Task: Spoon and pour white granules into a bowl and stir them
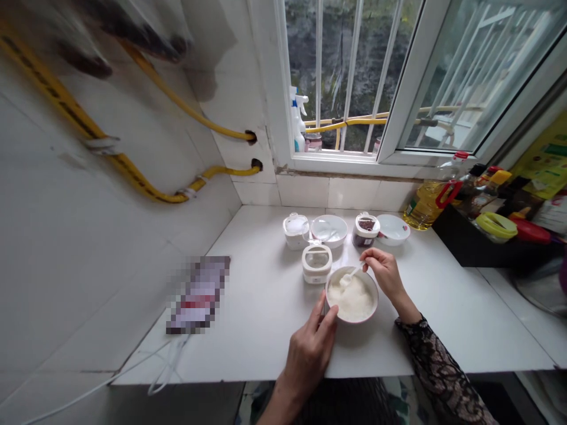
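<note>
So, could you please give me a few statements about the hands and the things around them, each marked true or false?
1. The right hand holds a white spoon. True.
2. The left hand is lifted clear of everything. False: it touches the side of the bowl with white contents.
3. A jar with dark red contents stands between two other bowls. True.
4. The trigger spray bottle stands on the counter. False: it is at the window.
5. The cooking oil bottle has a red handle. True.
</note>
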`<action>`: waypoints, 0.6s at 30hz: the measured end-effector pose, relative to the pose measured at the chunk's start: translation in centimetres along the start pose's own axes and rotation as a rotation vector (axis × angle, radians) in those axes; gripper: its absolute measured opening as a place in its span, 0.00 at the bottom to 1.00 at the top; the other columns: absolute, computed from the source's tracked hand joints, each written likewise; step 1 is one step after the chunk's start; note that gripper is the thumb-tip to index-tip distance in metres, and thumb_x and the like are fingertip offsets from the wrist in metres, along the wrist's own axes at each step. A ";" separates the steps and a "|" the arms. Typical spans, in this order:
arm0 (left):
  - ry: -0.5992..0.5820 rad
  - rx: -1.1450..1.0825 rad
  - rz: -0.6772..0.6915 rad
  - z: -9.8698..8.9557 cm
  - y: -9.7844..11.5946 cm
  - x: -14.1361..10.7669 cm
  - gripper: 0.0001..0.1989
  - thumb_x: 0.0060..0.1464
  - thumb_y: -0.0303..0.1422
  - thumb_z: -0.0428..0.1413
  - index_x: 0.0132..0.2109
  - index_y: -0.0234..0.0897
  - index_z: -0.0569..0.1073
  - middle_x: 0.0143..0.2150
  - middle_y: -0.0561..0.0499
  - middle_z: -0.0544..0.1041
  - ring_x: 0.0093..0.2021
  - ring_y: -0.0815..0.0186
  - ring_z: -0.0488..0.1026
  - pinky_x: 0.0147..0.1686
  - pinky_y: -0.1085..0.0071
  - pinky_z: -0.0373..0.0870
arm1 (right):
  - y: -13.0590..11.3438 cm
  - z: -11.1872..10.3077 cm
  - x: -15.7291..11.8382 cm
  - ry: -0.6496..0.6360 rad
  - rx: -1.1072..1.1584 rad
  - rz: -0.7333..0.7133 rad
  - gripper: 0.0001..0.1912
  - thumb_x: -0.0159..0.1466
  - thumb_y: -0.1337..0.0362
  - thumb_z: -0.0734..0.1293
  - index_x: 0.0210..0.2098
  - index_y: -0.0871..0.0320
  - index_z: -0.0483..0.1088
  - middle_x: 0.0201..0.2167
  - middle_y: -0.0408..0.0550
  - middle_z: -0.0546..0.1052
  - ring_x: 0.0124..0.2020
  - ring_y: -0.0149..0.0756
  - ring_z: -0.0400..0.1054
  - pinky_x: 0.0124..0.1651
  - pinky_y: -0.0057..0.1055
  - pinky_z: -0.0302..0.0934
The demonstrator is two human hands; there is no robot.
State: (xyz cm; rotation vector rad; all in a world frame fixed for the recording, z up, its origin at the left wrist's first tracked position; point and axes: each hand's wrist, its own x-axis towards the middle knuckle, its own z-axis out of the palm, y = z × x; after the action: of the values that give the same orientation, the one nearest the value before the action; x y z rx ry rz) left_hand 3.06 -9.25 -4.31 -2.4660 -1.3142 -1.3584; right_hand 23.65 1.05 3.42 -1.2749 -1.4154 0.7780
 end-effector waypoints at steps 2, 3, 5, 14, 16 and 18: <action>-0.002 -0.004 -0.004 0.0 0.0 0.0 0.17 0.65 0.22 0.49 0.58 0.33 0.69 0.63 0.30 0.70 0.54 0.55 0.77 0.41 0.72 0.79 | 0.1 0.0 0.1 0.007 0.046 0.045 0.08 0.52 0.62 0.63 0.22 0.56 0.73 0.15 0.41 0.71 0.20 0.34 0.66 0.29 0.31 0.60; -0.004 -0.008 -0.006 0.0 0.0 -0.1 0.17 0.65 0.22 0.49 0.58 0.32 0.69 0.63 0.30 0.70 0.54 0.55 0.78 0.42 0.72 0.79 | 0.2 0.1 0.1 0.010 0.069 0.069 0.08 0.51 0.62 0.63 0.21 0.56 0.72 0.14 0.41 0.71 0.19 0.34 0.66 0.29 0.31 0.60; -0.011 -0.016 -0.010 0.0 0.0 -0.1 0.17 0.65 0.22 0.49 0.59 0.32 0.69 0.63 0.30 0.69 0.54 0.56 0.78 0.43 0.72 0.79 | 0.4 0.1 0.2 0.005 0.108 0.117 0.07 0.50 0.62 0.63 0.21 0.56 0.72 0.13 0.40 0.71 0.19 0.34 0.66 0.29 0.31 0.60; -0.004 -0.015 -0.004 -0.2 0.1 0.2 0.16 0.66 0.23 0.47 0.58 0.32 0.69 0.61 0.29 0.71 0.52 0.57 0.79 0.39 0.75 0.78 | 0.4 0.1 0.9 0.040 0.254 0.254 0.06 0.48 0.61 0.67 0.22 0.57 0.73 0.14 0.41 0.72 0.22 0.35 0.66 0.37 0.34 0.61; -0.001 -0.014 0.002 -0.2 0.1 0.2 0.16 0.66 0.23 0.47 0.58 0.32 0.69 0.61 0.28 0.71 0.52 0.57 0.79 0.39 0.75 0.78 | -0.2 0.5 1.0 0.048 0.269 0.200 0.06 0.50 0.61 0.68 0.25 0.57 0.74 0.17 0.42 0.74 0.24 0.36 0.68 0.38 0.35 0.61; 0.003 -0.012 0.005 -0.2 0.0 0.1 0.16 0.66 0.22 0.47 0.58 0.31 0.69 0.61 0.27 0.71 0.53 0.57 0.79 0.39 0.74 0.78 | -0.9 1.1 1.0 0.038 0.248 0.105 0.07 0.55 0.60 0.68 0.29 0.56 0.74 0.21 0.43 0.76 0.27 0.38 0.71 0.40 0.35 0.63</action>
State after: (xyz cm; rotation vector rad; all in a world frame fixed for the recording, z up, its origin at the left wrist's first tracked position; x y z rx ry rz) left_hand 3.01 -9.26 -4.11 -2.4722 -1.3026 -1.3729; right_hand 22.44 1.96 4.26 -1.1709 -1.1879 0.9633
